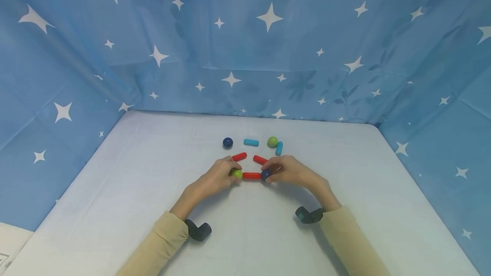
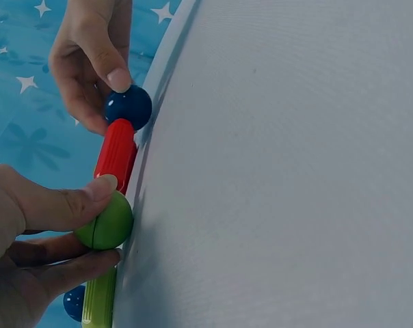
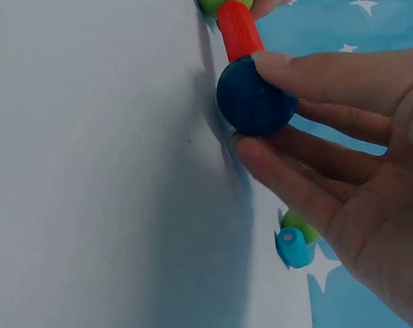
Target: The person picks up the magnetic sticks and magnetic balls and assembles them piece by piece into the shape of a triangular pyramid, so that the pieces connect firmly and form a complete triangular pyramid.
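My left hand (image 1: 221,176) pinches a green ball (image 2: 105,222) between thumb and fingers. With thumb and fingertips my right hand (image 1: 285,170) grips a dark blue ball (image 3: 253,97). A red rod (image 1: 252,176) spans from one ball to the other, its ends right at them. In the left wrist view a green rod (image 2: 99,301) shows past the left fingers; the hand hides it from the head view. Two more red rods, a left one (image 1: 239,156) and a right one (image 1: 259,159), lie just beyond the hands, each partly covered by fingers.
Farther back on the white table (image 1: 245,233) are another dark blue ball (image 1: 228,142), a light blue rod (image 1: 251,142), another green ball (image 1: 272,142) and a second light blue rod (image 1: 279,148) beside it. A blue star-patterned curtain (image 1: 245,54) surrounds the table's back and sides.
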Action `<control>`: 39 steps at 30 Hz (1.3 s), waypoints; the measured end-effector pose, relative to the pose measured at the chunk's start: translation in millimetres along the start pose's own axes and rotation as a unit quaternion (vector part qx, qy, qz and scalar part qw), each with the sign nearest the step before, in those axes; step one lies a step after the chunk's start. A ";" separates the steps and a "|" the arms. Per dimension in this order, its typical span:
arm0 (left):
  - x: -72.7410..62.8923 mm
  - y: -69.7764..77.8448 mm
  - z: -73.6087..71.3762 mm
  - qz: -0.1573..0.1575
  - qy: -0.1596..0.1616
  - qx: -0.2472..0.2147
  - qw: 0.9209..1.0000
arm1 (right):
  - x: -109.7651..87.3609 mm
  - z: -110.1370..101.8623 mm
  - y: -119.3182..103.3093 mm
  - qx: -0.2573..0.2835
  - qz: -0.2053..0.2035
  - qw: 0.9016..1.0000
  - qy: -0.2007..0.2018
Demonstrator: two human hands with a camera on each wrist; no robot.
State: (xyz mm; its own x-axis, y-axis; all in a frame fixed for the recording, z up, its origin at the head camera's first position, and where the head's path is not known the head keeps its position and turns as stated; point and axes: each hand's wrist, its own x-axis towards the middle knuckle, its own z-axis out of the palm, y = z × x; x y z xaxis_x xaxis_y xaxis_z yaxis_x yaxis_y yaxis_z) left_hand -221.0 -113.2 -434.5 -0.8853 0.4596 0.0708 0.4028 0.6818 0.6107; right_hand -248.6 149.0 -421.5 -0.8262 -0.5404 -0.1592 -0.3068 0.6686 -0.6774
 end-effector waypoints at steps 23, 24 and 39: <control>-0.3 0.1 -0.9 -0.056 0.023 -0.050 0.997 | -6.9 6.4 -22.0 0.005 -0.023 0.995 -0.097; -0.3 0.4 -1.0 -0.057 0.025 -0.051 0.997 | -7.0 7.3 -23.1 0.009 -0.024 0.994 -0.103; 0.4 0.0 -1.7 -0.064 0.034 -0.052 0.996 | -3.7 15.7 -26.8 0.009 -0.070 0.992 -0.103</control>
State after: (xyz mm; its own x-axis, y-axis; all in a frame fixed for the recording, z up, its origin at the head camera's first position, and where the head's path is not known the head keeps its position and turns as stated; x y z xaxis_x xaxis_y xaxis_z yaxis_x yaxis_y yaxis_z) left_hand -221.8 -114.0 -433.1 -0.9430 0.3306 0.0385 0.2626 0.6677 0.6966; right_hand -229.9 125.1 -414.0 -0.6614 -0.7212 -0.2057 -0.4017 0.5723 -0.7149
